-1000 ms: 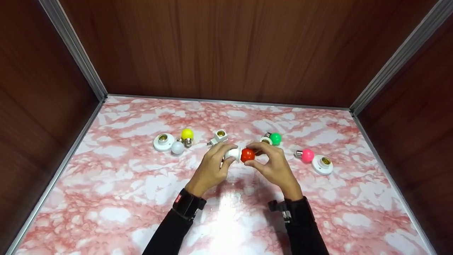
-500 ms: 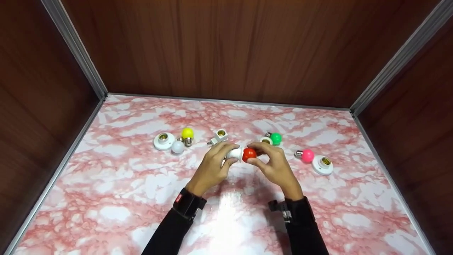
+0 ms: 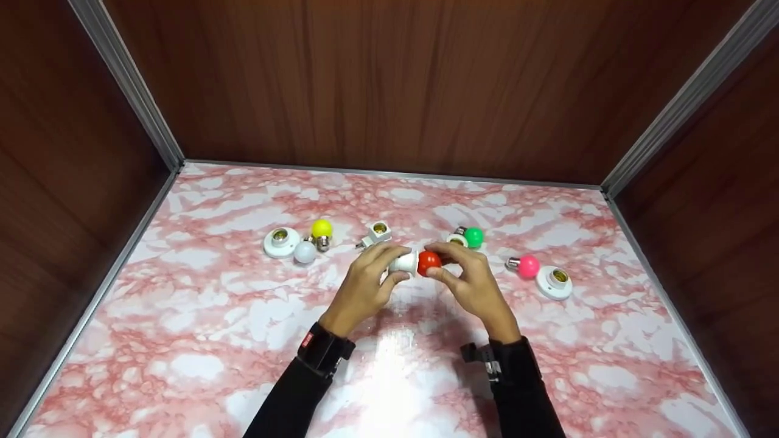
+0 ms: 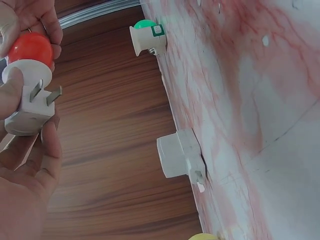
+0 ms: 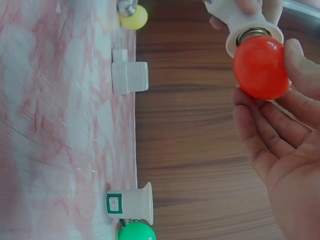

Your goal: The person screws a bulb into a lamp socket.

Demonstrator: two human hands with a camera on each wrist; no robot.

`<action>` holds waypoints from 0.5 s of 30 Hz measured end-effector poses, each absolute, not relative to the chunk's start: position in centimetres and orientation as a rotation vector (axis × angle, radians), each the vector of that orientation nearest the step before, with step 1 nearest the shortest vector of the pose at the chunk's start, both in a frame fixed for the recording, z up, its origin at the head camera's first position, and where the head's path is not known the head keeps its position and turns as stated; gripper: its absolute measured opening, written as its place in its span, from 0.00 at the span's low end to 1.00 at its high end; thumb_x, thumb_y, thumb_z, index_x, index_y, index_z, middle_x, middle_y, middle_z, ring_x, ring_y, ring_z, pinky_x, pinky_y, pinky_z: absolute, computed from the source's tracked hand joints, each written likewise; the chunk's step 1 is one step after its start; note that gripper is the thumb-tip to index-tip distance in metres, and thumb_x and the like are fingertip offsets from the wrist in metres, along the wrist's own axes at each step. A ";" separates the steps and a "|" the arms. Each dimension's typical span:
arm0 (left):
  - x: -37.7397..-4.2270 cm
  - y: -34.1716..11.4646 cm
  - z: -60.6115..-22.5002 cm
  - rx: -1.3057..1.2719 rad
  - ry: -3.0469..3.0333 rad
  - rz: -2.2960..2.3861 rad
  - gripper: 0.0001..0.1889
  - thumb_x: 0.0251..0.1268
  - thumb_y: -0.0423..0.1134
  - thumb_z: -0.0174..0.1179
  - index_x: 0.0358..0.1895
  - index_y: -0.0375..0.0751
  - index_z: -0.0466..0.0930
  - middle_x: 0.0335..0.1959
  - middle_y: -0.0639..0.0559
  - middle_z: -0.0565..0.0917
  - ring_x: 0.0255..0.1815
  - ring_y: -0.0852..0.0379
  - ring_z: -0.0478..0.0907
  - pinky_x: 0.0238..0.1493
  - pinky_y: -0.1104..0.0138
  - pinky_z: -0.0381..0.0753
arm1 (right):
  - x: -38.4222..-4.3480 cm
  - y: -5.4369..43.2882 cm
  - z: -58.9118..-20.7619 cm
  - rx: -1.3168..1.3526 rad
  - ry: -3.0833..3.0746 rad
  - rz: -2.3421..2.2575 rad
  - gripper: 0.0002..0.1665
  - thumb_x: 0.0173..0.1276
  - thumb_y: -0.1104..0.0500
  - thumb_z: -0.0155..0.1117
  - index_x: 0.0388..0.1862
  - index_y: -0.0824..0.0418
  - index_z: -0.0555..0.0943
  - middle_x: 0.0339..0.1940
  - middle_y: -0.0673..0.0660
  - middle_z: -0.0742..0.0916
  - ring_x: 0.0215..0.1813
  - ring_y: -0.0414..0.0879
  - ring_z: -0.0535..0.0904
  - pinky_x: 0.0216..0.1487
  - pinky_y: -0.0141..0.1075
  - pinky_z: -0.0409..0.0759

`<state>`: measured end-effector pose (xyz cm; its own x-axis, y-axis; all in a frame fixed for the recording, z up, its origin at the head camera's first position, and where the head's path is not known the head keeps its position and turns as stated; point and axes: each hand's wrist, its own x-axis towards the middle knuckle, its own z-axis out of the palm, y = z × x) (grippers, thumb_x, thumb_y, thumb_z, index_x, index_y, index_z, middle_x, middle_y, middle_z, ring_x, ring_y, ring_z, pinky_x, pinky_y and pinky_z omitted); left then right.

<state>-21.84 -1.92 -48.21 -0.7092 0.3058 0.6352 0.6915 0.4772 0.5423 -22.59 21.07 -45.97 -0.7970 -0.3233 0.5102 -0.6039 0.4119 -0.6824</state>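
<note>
My left hand (image 3: 363, 281) grips a white plug-in lamp socket (image 4: 35, 100), its two flat metal prongs showing in the left wrist view. A red round bulb (image 5: 261, 67) is pinched between thumb and fingers of my right hand (image 3: 470, 283). The bulb sits at the socket's flared mouth, base inward; a strip of metal shows there in the right wrist view. How deep the base goes is hidden. Both things are held above the table, in front of a white square plug socket (image 3: 379, 232) and a green bulb (image 3: 473, 237).
Left lie a round white lamp holder (image 3: 282, 243), a yellow bulb (image 3: 322, 229) and a white bulb (image 3: 305, 252). A white switched socket (image 5: 131, 204) lies by the green bulb. Right are a pink bulb (image 3: 528, 266) and another round holder (image 3: 554, 283). Wood-grain walls (image 3: 389, 85) enclose the marbled table (image 3: 201, 365).
The socket and red bulb have shifted slightly to the right. My right thumb has moved across the bulb, as if turning it a little. The things on the table have not moved.
</note>
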 end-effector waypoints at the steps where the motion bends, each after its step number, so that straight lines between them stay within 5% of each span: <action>1: -21.8 -1.9 -48.2 -0.820 -2.258 -1.137 0.20 0.70 0.42 0.69 0.62 0.40 0.85 0.60 0.44 0.87 0.65 0.48 0.84 0.69 0.57 0.85 | -22.6 21.0 -46.0 0.788 -2.378 1.352 0.25 0.61 0.65 0.78 0.58 0.67 0.87 0.51 0.62 0.92 0.50 0.49 0.90 0.55 0.33 0.90; 10: -21.7 -2.0 -47.9 -0.790 -2.189 -1.129 0.18 0.66 0.39 0.74 0.57 0.42 0.87 0.56 0.46 0.87 0.61 0.51 0.85 0.65 0.59 0.86 | -22.4 20.8 -45.8 0.659 -2.459 1.488 0.20 0.75 0.62 0.69 0.64 0.63 0.84 0.54 0.62 0.92 0.53 0.41 0.89 0.54 0.29 0.89; 15: -21.7 -1.9 -47.8 -0.786 -2.162 -1.139 0.17 0.64 0.36 0.75 0.55 0.41 0.87 0.56 0.47 0.87 0.61 0.51 0.85 0.65 0.59 0.86 | -22.4 20.7 -45.7 0.604 -2.462 1.566 0.17 0.81 0.61 0.61 0.63 0.65 0.84 0.52 0.65 0.92 0.46 0.37 0.88 0.49 0.33 0.90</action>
<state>-21.70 -1.91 -47.83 -0.6667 0.2329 0.7080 0.7157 0.4655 0.5207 -22.44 20.73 -45.69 -0.9052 -0.2481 0.3451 -0.4177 0.3691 -0.8302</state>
